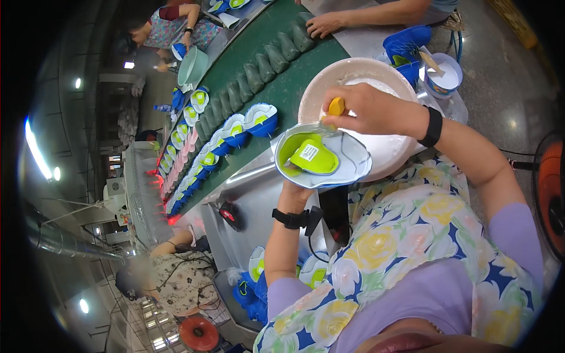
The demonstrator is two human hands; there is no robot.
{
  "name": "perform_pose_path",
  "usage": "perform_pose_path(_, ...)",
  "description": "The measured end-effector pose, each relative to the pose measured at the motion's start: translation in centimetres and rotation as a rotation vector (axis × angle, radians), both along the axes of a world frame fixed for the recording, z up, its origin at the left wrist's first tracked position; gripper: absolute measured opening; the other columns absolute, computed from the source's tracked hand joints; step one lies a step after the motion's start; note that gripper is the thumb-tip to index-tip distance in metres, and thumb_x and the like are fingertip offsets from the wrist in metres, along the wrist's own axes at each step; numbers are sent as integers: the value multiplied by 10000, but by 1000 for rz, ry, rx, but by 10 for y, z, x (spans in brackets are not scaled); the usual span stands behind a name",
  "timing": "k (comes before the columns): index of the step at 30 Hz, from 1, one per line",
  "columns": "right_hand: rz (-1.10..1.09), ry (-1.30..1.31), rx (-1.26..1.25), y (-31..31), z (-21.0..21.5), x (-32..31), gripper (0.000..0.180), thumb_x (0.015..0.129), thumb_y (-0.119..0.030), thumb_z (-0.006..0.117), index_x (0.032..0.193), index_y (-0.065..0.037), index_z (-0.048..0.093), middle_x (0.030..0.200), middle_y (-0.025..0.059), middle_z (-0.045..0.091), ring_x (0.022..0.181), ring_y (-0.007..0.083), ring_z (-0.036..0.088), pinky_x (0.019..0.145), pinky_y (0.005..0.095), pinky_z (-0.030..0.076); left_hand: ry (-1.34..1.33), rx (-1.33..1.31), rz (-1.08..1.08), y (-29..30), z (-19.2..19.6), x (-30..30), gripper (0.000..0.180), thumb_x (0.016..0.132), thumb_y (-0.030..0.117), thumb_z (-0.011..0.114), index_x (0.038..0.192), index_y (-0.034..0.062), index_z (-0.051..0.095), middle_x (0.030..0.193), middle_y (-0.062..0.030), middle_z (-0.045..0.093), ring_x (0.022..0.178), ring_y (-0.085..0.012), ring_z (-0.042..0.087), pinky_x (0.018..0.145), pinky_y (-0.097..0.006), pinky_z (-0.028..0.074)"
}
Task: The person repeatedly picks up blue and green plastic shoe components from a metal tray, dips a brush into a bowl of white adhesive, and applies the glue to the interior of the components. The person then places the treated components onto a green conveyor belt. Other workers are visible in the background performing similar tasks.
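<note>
My left hand [296,195] holds a shoe upper [353,154] from below, its fingers mostly hidden beneath it. The upper is tilted with its opening toward me, showing a white inner edge, a blue rim and a lime-green insert [321,156] with a white label. My right hand [379,110] is closed around a yellow-handled brush [336,106], its tip down at the upper's far edge. Directly behind and partly under both hands stands a wide pale pink basin [318,79] with white liquid inside.
A green conveyor belt [276,97] carries grey shoe lasts [265,67] and rows of blue-and-white uppers [260,119]. A co-worker's hand [323,25] rests at its far edge. Right of the basin stand a bucket [442,76] and blue uppers [406,50]. More uppers [254,288] lie below left.
</note>
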State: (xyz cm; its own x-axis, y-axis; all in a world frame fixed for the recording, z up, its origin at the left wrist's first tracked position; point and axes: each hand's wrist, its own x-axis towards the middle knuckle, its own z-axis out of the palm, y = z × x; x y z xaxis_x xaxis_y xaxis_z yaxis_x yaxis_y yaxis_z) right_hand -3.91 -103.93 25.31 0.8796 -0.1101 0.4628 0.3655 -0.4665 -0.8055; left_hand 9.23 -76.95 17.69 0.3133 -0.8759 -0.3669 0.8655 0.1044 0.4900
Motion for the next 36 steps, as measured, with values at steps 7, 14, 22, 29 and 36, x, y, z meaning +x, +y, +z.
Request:
perform_pose_path(7,-70,287,-48,-27,-5,-20,232,884,-233,677,940,-23,597,766,142,651,675,245,633,608,309,471,-394,144,77,-8,32,2,447,972,329,537,1341,82,485,1253,-105,595,1110,-237,608,942,-418,517)
perform_pose_path(14,27,-154,-189,-16,-3,-12,161,882,-180,666,976,-66,602,906,133,636,821,315,617,718,376,489,-453,110,163,-20,40,1,446,987,351,503,1348,91,476,1236,-96,596,1114,-239,603,949,-403,518)
perform_pose_path(22,-130,-4,104,-39,-10,-38,161,861,-146,693,951,-37,615,878,126,647,821,300,622,749,348,477,-600,374,298,12,-10,87,249,965,296,554,1170,155,559,976,-28,654,811,-162,626,618,-278,498)
perform_pose_path(29,-188,212,231,-49,-33,-42,158,849,-105,691,951,-5,624,891,106,678,835,186,657,765,296,504,-728,306,438,-47,-75,172,373,1008,64,391,1373,139,378,1262,-105,545,1109,-288,587,931,-446,535)
perform_pose_path(36,-243,358,352,-54,-42,-42,133,864,-94,677,957,-13,629,915,94,678,837,156,656,754,273,518,-1190,1206,237,-36,-150,236,430,839,78,575,1257,21,491,1092,-213,608,872,-303,642,745,-427,524)
